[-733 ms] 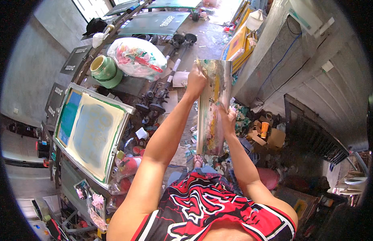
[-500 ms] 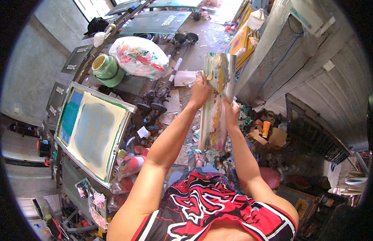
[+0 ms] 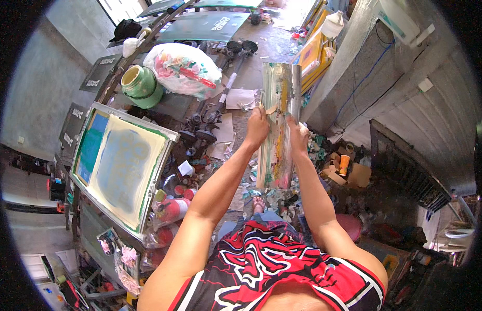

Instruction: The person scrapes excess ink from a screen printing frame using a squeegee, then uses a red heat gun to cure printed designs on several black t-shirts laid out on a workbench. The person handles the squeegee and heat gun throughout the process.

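Note:
I hold a long, paint-smeared flat tool, a squeegee-like board point(image 3: 278, 111), upright in front of me. My left hand point(image 3: 257, 128) grips its left edge about halfway up. On the right edge my right hand point(image 3: 298, 136) is closed around it at nearly the same height. The board is streaked with yellow, green and red paint, and its lower end hangs over the littered floor.
A framed printing screen point(image 3: 121, 166) with a pale blue patch lies to my left. Behind it stand a green jar point(image 3: 140, 85) and a stuffed plastic bag point(image 3: 184, 70). Paint pots point(image 3: 171, 207), scraps and boxes point(image 3: 350, 173) cover the floor. A corrugated wall point(image 3: 407, 114) stands on the right.
Both hands have lifted the board higher and farther from my body; it now stands more upright.

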The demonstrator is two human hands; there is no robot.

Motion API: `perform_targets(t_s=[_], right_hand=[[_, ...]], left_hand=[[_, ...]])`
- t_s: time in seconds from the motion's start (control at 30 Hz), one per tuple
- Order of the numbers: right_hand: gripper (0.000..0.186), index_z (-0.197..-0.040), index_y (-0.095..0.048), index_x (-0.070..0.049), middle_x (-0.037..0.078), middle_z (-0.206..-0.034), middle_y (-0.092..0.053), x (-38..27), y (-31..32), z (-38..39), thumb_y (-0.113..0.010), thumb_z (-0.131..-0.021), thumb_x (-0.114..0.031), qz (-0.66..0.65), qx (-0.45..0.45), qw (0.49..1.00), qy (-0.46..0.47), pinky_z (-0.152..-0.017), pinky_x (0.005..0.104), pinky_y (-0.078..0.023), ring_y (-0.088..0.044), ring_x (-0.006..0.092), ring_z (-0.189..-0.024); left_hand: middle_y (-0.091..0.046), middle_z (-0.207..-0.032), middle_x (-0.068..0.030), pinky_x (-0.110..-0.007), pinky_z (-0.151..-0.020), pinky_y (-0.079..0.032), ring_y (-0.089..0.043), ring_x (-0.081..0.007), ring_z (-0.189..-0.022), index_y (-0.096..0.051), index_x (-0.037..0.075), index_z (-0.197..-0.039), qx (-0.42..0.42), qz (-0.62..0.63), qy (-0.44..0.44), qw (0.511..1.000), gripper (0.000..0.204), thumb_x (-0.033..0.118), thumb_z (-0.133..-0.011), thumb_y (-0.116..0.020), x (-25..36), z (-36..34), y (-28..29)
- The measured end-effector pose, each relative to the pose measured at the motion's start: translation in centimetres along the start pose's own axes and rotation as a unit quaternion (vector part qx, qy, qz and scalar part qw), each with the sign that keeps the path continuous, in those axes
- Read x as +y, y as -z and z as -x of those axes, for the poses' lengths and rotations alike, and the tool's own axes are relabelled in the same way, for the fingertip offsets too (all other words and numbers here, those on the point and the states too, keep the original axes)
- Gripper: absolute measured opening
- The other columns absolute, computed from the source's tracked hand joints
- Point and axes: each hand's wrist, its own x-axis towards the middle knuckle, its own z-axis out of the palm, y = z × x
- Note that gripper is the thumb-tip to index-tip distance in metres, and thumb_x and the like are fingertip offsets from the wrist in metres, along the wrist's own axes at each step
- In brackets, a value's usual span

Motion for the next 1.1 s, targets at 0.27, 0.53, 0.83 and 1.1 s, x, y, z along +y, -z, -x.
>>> perform_targets(t_s=[0.27,0.53,0.83,1.1], right_hand=[[0.047,-0.097,-0.07,0.004,0.005,-0.091,-0.065,0.3,-1.2,-1.7,-0.072,-0.095,-0.044,-0.052,-0.009,0.999,-0.006,-0.077,0.0365,-0.045,-0.054,0.0164,-0.082],[0.058,-0.1,-0.074,0.006,0.008,-0.092,-0.071,0.4,-1.4,-3.0,-0.073,-0.091,-0.051,-0.092,0.02,0.993,-0.075,-0.076,0.0394,-0.047,-0.059,0.0208,-0.08],[0.062,-0.102,-0.074,0.011,0.018,-0.101,-0.075,2.5,-2.9,-4.5,-0.073,-0.089,-0.049,-0.066,0.049,0.988,-0.127,-0.083,0.0415,-0.052,-0.068,0.0282,-0.086],[0.061,-0.104,-0.073,0.011,0.02,-0.104,-0.074,2.7,-4.5,-4.2,-0.074,-0.088,-0.049,-0.01,0.115,0.988,-0.104,-0.086,0.0434,-0.051,-0.068,0.0311,-0.091]], left_hand=[[-0.064,-0.101,-0.0367,-0.06,-0.082,-0.046,-0.06,-0.0566,-0.101,-0.053,-0.003,-0.104,-0.027,0.004,0.026,0.999,0.028,0.023,-0.107,-0.044,-0.9,3.1,1.1],[-0.062,-0.11,-0.0355,-0.056,-0.087,-0.046,-0.058,-0.0549,-0.109,-0.053,-0.001,-0.114,-0.087,-0.04,0.071,0.993,0.026,0.02,-0.107,-0.039,-3.4,7.8,1.6],[-0.063,-0.099,-0.0362,-0.06,-0.082,-0.046,-0.058,-0.0573,-0.101,-0.051,-0.002,-0.104,-0.087,-0.056,0.021,0.994,0.025,0.02,-0.107,-0.042,-7.4,14.0,3.6],[-0.065,-0.105,-0.0235,-0.044,-0.083,-0.051,-0.065,-0.0334,-0.092,-0.054,0.0,-0.119,-0.191,0.008,0.177,0.966,0.03,0.026,-0.111,-0.042,-8.1,16.8,7.2]])
